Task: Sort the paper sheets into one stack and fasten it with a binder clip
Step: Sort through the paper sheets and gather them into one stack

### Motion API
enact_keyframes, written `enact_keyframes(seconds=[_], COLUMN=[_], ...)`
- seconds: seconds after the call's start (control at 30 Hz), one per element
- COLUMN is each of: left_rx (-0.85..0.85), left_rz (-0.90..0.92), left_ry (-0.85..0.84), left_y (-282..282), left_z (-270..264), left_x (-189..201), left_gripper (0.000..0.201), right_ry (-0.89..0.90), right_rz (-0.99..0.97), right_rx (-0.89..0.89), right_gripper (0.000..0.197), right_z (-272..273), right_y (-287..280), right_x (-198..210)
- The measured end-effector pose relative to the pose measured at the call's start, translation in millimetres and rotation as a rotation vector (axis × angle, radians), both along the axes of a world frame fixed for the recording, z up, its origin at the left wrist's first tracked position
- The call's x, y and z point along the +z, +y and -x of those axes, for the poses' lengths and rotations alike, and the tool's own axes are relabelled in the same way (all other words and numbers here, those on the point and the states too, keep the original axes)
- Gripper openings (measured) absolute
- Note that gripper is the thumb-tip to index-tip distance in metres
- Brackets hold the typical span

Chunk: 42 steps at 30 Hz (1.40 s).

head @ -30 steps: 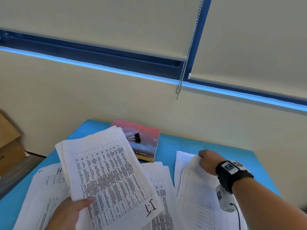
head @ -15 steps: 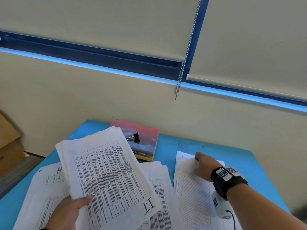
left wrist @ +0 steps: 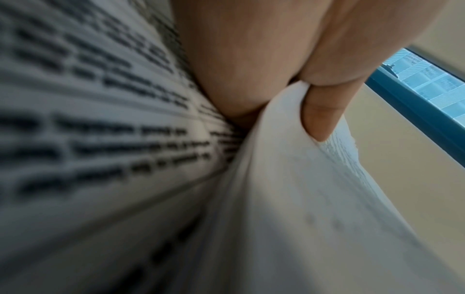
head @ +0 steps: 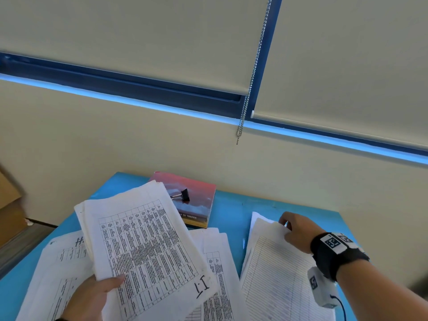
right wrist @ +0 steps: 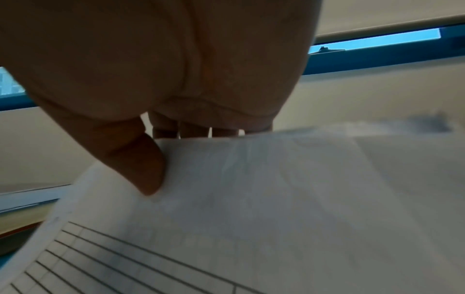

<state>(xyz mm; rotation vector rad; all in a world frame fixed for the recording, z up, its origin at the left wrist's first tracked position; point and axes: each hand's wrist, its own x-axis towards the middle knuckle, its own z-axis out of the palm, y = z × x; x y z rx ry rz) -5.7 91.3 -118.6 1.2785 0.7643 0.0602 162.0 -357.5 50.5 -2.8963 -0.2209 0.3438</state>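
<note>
My left hand grips a bundle of printed table sheets by its near edge, thumb on top, lifted above the blue table. In the left wrist view the thumb presses on the held sheets. My right hand pinches the far edge of a lined sheet on the right; thumb lies on top of the paper, with the fingers behind the edge. A black binder clip lies on a red book at the back.
More printed sheets lie spread on the table at the left and in the middle. A wall and window blinds with a bead chain stand behind the table. A cardboard box sits at the far left.
My right hand has taken hold of the lined sheet's far edge and raised it off the sheet beneath. The left hand keeps its bundle in about the same place.
</note>
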Motion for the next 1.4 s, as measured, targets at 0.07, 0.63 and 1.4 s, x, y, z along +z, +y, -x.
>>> enact_keyframes(seconds=[0.07,0.63,1.4], left_rx=[0.008,0.058,0.053], left_rz=[-0.026,0.108,0.086], left_ry=[-0.019,-0.09,-0.036], left_y=[-2,-20,-32], left_z=[1,11,19], left_x=[1,24,48], left_gripper=[0.048,0.043,0.041], right_ry=[0.031,0.081,0.068], right_rz=[0.047,-0.057,0.159], right_rx=[0.004,-0.134,-0.026], right_gripper=[0.021,0.014,0.02], right_z=[5,35,13], right_y=[-5,-37,-12], right_x=[2,21,-16])
